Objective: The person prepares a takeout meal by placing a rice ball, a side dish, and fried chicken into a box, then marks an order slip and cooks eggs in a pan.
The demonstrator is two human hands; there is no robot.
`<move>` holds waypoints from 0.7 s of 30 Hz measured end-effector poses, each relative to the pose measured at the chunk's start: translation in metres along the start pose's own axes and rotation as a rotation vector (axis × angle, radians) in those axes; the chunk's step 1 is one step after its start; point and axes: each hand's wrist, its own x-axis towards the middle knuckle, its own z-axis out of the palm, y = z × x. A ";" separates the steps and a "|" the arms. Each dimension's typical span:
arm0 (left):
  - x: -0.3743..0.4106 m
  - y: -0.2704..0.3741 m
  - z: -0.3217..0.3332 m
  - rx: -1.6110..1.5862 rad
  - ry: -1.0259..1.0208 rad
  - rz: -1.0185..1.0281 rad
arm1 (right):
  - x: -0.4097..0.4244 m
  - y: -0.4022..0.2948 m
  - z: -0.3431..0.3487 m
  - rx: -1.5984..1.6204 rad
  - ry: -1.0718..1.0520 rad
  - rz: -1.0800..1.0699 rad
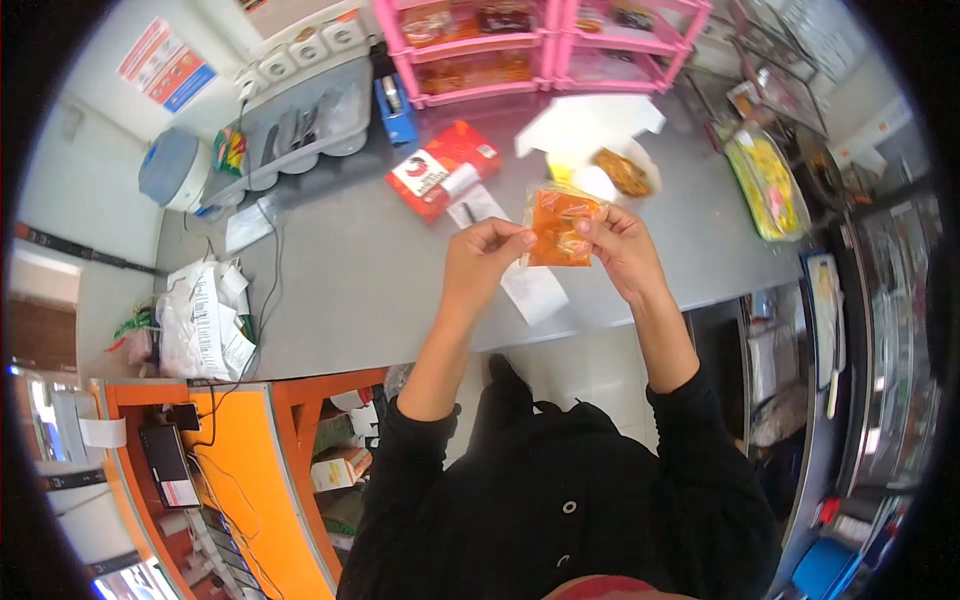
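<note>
My left hand pinches the left edge of a clear plastic sachet of orange sauce, and my right hand grips its right side. The sachet is held up over the steel counter. Just beyond it lies an open white paper food box with its lid folded back. Inside, a piece of browned fried food rests at the right, beside something white that the sachet partly hides. A closed red printed carton lies to the left of the box. Beneath my hands is a long paper slip.
Pink plastic racks with packets stand at the back. At the left are a grey cutlery tray, a blue tape dispenser, a loose cable and a bag of paper slips. A tray of yellow packets sits at the right.
</note>
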 end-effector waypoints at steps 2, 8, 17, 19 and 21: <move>-0.019 -0.002 0.039 0.049 -0.067 0.003 | -0.043 0.002 -0.035 -0.046 0.063 -0.012; -0.108 -0.033 0.162 0.083 -0.183 -0.038 | -0.203 -0.023 -0.070 0.527 0.309 0.038; -0.245 -0.130 0.305 0.087 -0.277 -0.088 | -0.409 0.048 -0.194 0.329 0.568 0.003; -0.267 -0.149 0.324 0.036 -0.295 -0.208 | -0.428 0.079 -0.209 0.361 0.531 0.152; -0.284 -0.169 0.330 0.035 -0.298 -0.301 | -0.436 0.103 -0.217 0.399 0.534 0.168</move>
